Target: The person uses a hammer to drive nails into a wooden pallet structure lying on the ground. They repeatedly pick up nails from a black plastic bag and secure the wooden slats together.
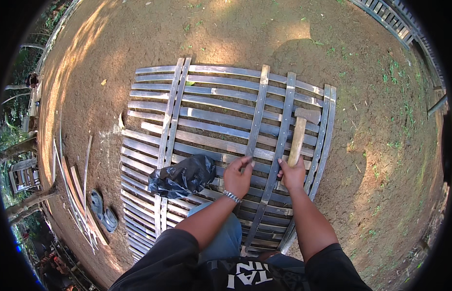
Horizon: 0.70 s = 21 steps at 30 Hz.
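A slatted wooden panel (221, 131) lies flat on the ground beneath me, its thin grey slats crossed by several longer strips dotted with nail heads. My right hand (292, 175) is wrapped round the wooden handle of a hammer (297, 140), whose head points away from me over the panel's right part. At the near end of one cross strip, my left hand (238, 177) has thumb and forefinger pinched together; whatever is between them is too small to make out. A crumpled black plastic bag (183, 177) rests on the slats just left of that hand.
To the left, a pair of dark sandals (103, 211) sits on the soil beside several loose wooden strips (83, 199). Bare brown earth (381, 160) surrounds the panel. A slatted fence (386, 19) stands at the far right, and tree trunks (29, 201) line the left rim.
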### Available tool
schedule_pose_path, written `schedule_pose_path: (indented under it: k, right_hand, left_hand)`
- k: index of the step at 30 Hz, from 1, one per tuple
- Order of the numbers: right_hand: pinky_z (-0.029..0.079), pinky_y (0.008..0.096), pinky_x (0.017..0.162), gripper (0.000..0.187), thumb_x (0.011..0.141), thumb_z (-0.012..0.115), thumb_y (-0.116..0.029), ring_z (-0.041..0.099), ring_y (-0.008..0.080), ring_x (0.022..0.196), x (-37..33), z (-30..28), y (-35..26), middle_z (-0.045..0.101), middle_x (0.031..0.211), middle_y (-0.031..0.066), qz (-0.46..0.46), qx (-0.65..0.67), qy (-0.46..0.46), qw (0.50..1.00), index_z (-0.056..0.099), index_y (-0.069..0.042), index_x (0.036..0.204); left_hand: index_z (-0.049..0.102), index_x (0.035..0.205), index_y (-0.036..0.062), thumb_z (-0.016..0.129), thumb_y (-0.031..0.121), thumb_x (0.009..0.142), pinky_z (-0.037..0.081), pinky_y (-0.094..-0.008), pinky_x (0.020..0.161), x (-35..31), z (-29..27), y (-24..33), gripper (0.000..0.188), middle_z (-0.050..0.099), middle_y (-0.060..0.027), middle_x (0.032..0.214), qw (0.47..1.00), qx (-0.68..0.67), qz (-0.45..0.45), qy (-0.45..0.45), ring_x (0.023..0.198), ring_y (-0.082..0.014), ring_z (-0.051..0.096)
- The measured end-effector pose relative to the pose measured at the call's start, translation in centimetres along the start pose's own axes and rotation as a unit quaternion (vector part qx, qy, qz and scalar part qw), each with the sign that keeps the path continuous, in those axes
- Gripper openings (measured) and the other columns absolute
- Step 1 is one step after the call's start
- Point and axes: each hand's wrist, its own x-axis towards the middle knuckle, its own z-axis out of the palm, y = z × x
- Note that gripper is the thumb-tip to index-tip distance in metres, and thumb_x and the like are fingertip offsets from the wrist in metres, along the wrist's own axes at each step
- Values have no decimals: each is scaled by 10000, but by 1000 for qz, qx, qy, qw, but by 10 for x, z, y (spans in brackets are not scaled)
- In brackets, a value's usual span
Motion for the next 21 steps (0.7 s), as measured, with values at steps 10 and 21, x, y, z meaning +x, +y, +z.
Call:
schedule_pose_path:
  k: [10,21]
  right_hand:
    - [534,288,467,362,890,791,-30,604,124,536,2,-1,4,632,783,63,17,15,-16,1000,506,-6,1112]
    - [554,297,514,371,887,798,-42,618,129,570,2,-7,0,629,796,67,50,50,-52,996,503,0,1109]
  left_hand:
    - [757,968,47,736,104,916,508,-410,861,64,68,-35,80,745,-121,984,971,37,124,201,937,-292,705]
    - [723,969,36,715,116,927,486,-458,846,68,71,-43,90,676,-145,982,960,104,132,225,932,-338,655]
